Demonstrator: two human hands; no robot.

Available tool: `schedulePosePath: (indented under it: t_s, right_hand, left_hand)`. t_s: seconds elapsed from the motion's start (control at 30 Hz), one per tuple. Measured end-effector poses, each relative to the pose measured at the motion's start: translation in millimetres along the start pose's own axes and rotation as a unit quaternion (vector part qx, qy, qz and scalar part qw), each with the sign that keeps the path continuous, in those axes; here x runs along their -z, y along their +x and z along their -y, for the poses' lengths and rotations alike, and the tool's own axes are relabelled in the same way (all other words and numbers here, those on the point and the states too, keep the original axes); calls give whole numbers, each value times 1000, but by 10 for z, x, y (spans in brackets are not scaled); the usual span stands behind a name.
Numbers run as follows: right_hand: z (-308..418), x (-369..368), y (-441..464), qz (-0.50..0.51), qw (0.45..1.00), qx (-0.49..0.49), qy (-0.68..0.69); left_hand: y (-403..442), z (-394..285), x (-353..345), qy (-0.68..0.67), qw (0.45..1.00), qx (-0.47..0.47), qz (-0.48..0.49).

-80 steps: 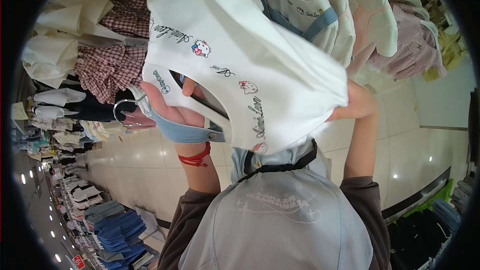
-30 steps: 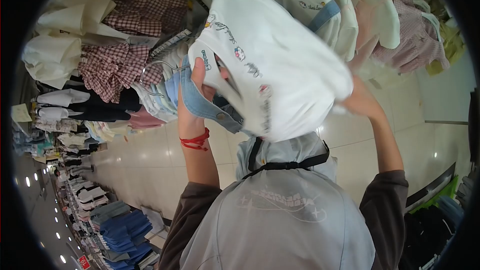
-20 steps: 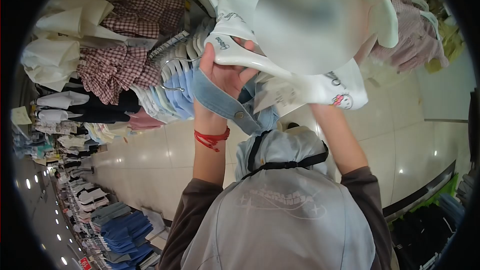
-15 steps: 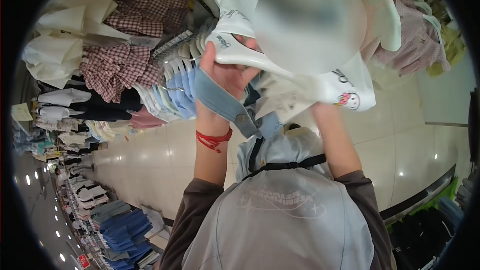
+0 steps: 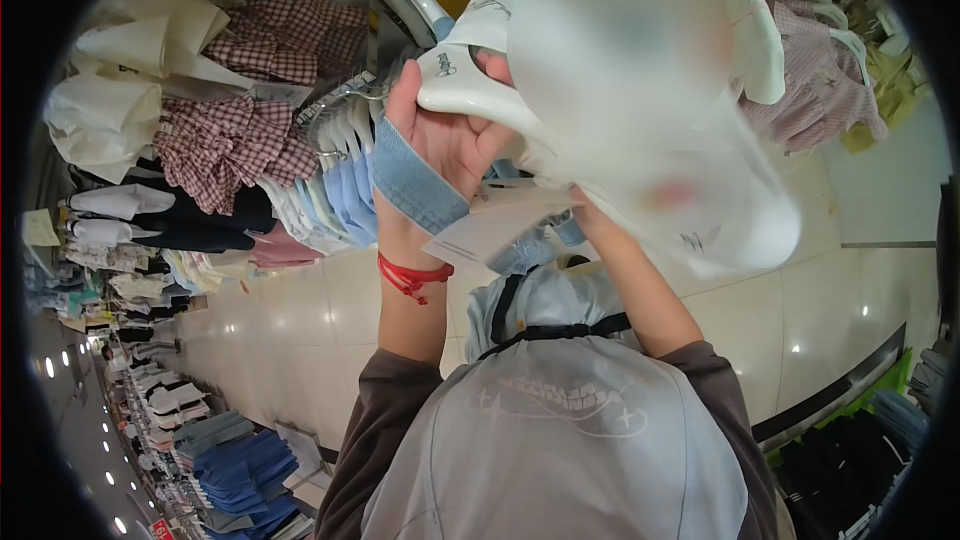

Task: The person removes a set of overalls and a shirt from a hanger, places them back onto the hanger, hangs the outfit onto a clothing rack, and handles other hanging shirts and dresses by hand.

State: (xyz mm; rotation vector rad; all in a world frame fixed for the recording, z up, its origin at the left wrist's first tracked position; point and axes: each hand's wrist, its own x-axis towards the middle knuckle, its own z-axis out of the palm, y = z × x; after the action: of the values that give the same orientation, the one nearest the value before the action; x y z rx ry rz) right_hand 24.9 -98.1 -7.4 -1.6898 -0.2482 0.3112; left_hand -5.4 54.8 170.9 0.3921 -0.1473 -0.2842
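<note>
My left hand (image 5: 450, 145), with a red string bracelet at the wrist, grips the neck area of a white garment (image 5: 730, 210) and its white hanger (image 5: 480, 100). A denim strap (image 5: 415, 180) hangs across that palm. The garment's lower part spreads right, smeared by motion, with a blurred pink print. Below the hanger is a white paper tag (image 5: 505, 225), its right end at the fingers of my right hand (image 5: 588, 215). Those fingers look closed on the tag, though the garment partly covers that hand. A round blurred patch covers the garment's upper middle.
Checked red-and-white clothes (image 5: 235, 145) hang at the left, beside pale blue ones (image 5: 350, 200). Pink garments (image 5: 815, 75) hang at the upper right. Blue clothes (image 5: 245, 470) are lower left, dark ones (image 5: 840, 480) lower right. Below is a tiled floor (image 5: 300, 330).
The white garment has been turned, showing the hanger and tag. Lately its lower part has swung down and right, while my right hand has moved left to the tag.
</note>
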Motion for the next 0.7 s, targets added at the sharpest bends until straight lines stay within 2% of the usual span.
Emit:
schedulePosePath:
  t_s: [0.17,0.37,0.47,0.57,0.67,0.7]
  right_hand:
    - [12,238,-102,-43,997,-7,59]
    - [223,424,-545,-62,995,39,64]
    - [325,203,-768,-40,991,127,-15]
    - [485,-40,-942,19,956,273,-105]
    - [448,-267,-763,68,926,298,-223]
    - [364,-311,-625,79,921,260,-280]
  left_hand:
    - [-67,-16,-24,32,999,-19,-23]
    - [-64,11,-10,-37,998,24,-38]
    - [-4,-18,-82,-18,996,42,-72]
    - [19,-110,-17,-35,989,141,9]
    - [-39,-28,-126,31,997,66,-39]
    - [-67,9,-215,47,996,41,-59]
